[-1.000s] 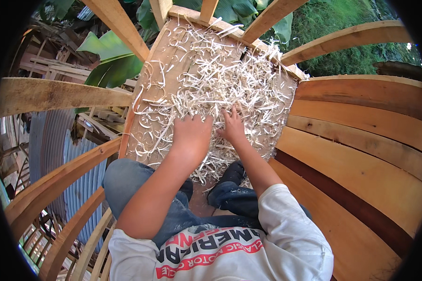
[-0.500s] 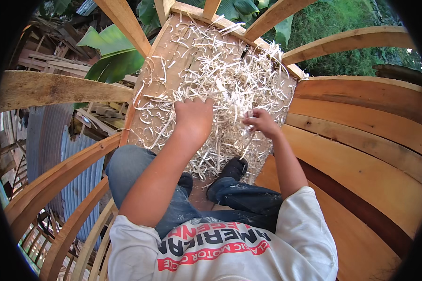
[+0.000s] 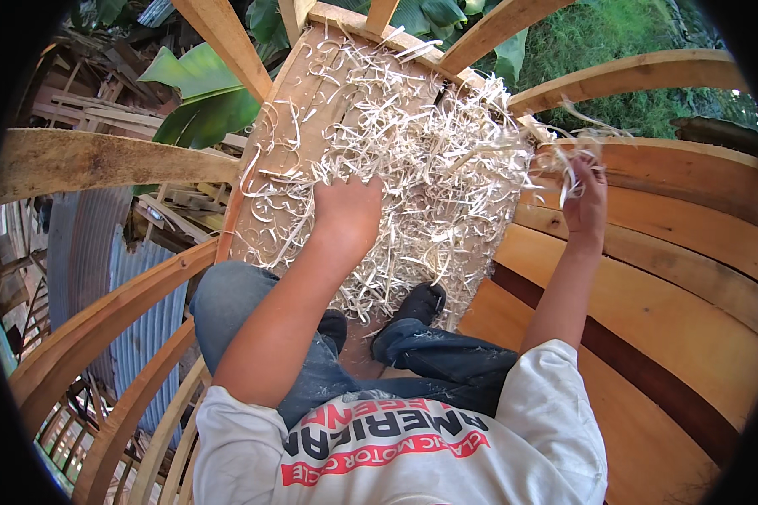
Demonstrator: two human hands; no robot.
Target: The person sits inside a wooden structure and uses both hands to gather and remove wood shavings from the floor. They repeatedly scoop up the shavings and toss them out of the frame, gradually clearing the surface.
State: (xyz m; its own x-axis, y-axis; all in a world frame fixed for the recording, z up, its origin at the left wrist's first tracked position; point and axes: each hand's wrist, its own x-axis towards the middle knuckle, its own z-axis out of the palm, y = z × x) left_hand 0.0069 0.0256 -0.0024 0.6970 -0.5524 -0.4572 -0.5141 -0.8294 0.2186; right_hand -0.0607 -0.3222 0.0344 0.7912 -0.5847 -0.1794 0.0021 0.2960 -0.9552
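Observation:
Pale curled wood shavings (image 3: 429, 160) lie in a loose heap over a plank floor (image 3: 299, 93). My right hand (image 3: 588, 202) is raised to the right of the heap, over the side boards, closed around a small bunch of shavings (image 3: 571, 172). Some strands trail from its fingers, slightly blurred. My left hand (image 3: 347, 210) is at the near left part of the heap, back of the hand upward and fingers curled down. Whatever lies under those fingers is hidden.
Upright wooden ribs (image 3: 118, 160) stand around the floor, with gaps between them. Long side boards (image 3: 640, 278) curve along the right. My shoe (image 3: 421, 303) is at the heap's near edge. Scrap wood and corrugated sheets (image 3: 143, 286) lie outside on the left.
My right hand has moved up and to the right, out of the heap and over the side boards, carrying a bunch of shavings. My left hand has stayed in place.

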